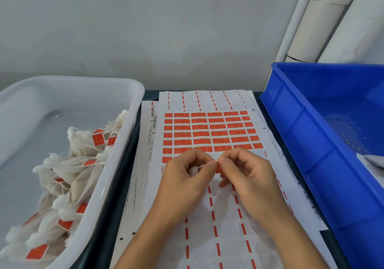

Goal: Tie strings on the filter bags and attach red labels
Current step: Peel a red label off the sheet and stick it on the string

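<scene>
My left hand [187, 171] curls around a small white filter bag [192, 170], mostly hidden in the palm. A thin white string [202, 166] runs from it to the fingertips of both hands. My right hand [243, 169] pinches a red label [218, 169] at the string's end, thumb and forefinger meeting the left fingertips. Both hands hover over the sticker sheet [207, 132] with its rows of red labels.
A translucent white bin [116, 165] on the left holds several tied bags with red labels. A blue crate [311, 144] stands at the right with a white bag in its corner. Peeled sheets lie stacked under the hands. White tubes [315, 30] lean against the wall.
</scene>
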The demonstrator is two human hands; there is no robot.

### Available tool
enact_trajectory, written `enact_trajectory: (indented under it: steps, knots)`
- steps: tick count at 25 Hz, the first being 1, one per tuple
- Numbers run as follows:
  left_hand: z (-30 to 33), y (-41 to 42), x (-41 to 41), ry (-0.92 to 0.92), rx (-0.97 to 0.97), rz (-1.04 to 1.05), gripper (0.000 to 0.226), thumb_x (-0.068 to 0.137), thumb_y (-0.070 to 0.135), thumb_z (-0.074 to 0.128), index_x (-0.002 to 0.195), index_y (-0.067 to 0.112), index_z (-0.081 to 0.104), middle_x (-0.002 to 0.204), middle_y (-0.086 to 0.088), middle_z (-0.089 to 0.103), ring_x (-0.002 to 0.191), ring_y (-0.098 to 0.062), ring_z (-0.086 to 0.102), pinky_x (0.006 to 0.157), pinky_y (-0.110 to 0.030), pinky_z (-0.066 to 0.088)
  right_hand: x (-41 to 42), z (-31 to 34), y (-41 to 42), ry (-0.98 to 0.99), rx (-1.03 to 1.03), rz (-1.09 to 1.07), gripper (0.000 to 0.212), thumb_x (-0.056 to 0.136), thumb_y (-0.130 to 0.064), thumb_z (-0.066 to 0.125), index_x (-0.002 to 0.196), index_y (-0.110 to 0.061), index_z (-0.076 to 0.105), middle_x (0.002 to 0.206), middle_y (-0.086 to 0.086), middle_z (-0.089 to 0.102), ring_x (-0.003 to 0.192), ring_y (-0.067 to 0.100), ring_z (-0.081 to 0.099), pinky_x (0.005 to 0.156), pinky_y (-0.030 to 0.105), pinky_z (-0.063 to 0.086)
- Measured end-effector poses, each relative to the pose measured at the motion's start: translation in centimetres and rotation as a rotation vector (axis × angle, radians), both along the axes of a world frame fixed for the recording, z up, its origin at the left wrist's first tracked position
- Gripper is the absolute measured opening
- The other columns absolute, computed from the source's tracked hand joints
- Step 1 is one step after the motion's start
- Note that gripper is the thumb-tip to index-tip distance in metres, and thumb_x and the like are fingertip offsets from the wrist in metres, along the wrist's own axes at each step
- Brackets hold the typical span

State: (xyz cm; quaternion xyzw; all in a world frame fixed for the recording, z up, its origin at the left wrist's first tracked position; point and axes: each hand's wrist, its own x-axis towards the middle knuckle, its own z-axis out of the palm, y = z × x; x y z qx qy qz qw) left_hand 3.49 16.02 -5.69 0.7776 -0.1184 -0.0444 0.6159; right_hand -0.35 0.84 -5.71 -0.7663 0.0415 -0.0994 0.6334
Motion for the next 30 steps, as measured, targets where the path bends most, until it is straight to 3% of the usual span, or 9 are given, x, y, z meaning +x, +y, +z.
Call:
enact_trajectory:
  steps: [6,11,16,22,30]
  knots:
    - [0.1,0.08,-0.01,-0.006,0.013,-0.003,0.013,0.094,0.02,0.071,0.084,0.027,0.075,0.078,0.012,0.071,0.08,-0.006,0.067,0.069,-0.011,0.049,-0.01,0.04,-0.07,-0.003,-0.015,0.017,0.023,0.097,-0.016,0.068,0.085,-0.035,0.071,0.085,-0.008,0.073,0.085,0.013,0.07,0.066,0.02,0.059]
    - [0.17,0.13,-0.1,0.004,0.005,-0.007,0.013,0.092,0.017,0.073,0.081,0.025,0.074,0.074,0.008,0.07,0.07,-0.007,0.064,0.063,-0.012,0.049,0.02,-0.09,-0.1,-0.021,-0.06,0.013,0.026,0.097,-0.013,0.066,0.082,-0.034,0.069,0.081,-0.007,0.07,0.081,0.013,0.069,0.067,0.015,0.056]
    - [0.25,0.34,0.14,0.013,0.009,-0.047,0.017,0.095,0.015,0.068,0.08,0.023,0.072,0.066,0.011,0.063,0.063,-0.002,0.057,0.06,-0.012,0.047,0.14,-0.28,0.09,0.003,-0.027,0.054,0.023,0.098,-0.015,0.067,0.086,-0.034,0.07,0.085,-0.006,0.072,0.087,0.015,0.07,0.067,0.021,0.058]
    - [0.22,0.32,-0.04,0.013,0.007,-0.079,0.017,0.097,0.013,0.067,0.083,0.024,0.071,0.071,0.012,0.065,0.068,-0.002,0.059,0.063,-0.012,0.048,0.03,-0.04,0.05,-0.019,-0.075,0.058,0.025,0.098,-0.013,0.065,0.085,-0.034,0.069,0.082,-0.007,0.071,0.084,0.014,0.069,0.068,0.017,0.057]
    - [0.02,0.42,0.34,0.011,-0.008,0.004,0.022,0.098,0.015,0.064,0.08,0.025,0.072,0.072,0.007,0.066,0.067,-0.004,0.06,0.063,-0.014,0.049,0.15,-0.43,0.04,0.043,-0.032,0.098,0.009,0.098,-0.025,0.068,0.093,-0.032,0.072,0.089,-0.008,0.074,0.087,0.014,0.07,0.069,0.021,0.059]
